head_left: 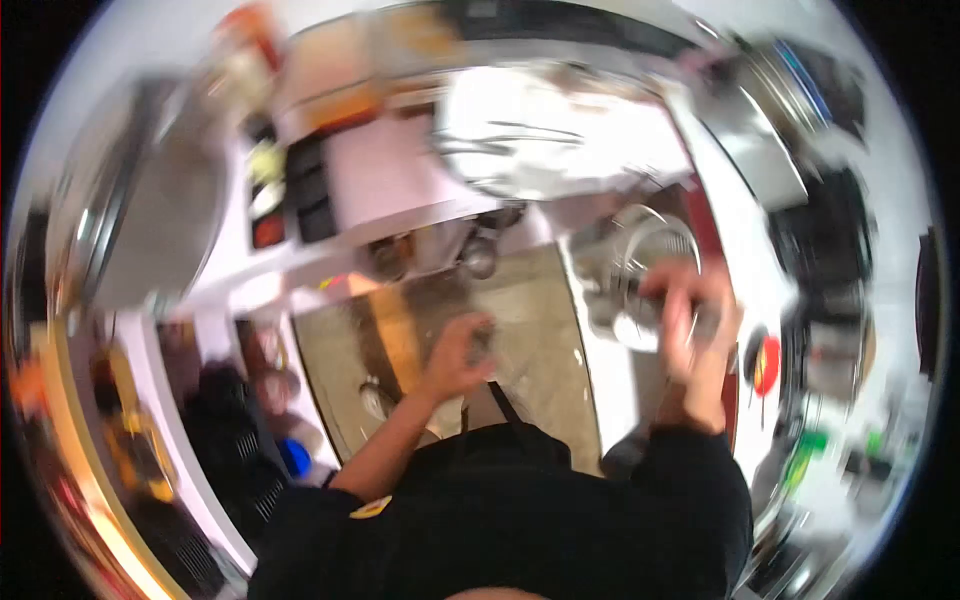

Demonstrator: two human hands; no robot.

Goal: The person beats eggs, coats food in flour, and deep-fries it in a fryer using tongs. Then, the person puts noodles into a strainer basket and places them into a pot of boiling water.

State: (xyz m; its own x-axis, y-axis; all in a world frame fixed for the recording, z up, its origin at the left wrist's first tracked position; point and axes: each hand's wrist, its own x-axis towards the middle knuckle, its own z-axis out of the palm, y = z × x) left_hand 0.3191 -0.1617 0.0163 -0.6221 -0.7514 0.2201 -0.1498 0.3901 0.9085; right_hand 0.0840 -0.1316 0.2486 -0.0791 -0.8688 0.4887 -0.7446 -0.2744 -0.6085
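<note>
My left hand [460,358] is held out over the floor in front of my body, its fingers curled round a small greyish thing [481,341] too blurred to name. On the right, my right hand [697,318] reaches over a white shelf, bent at the fingers and smeared by motion. Beside and partly under it stands a clear round container [655,238] with a bright rim. Whether the right fingers grip that container or only pass over it cannot be made out. A white round shape [636,332] lies just below the container.
A clear-wrapped white item [500,120] lies on the counter ahead, near a black compartment tray [312,190]. Shelves with dark goods [235,430] stand on the left. A metal box [750,140] and a red round object [767,366] are at the right.
</note>
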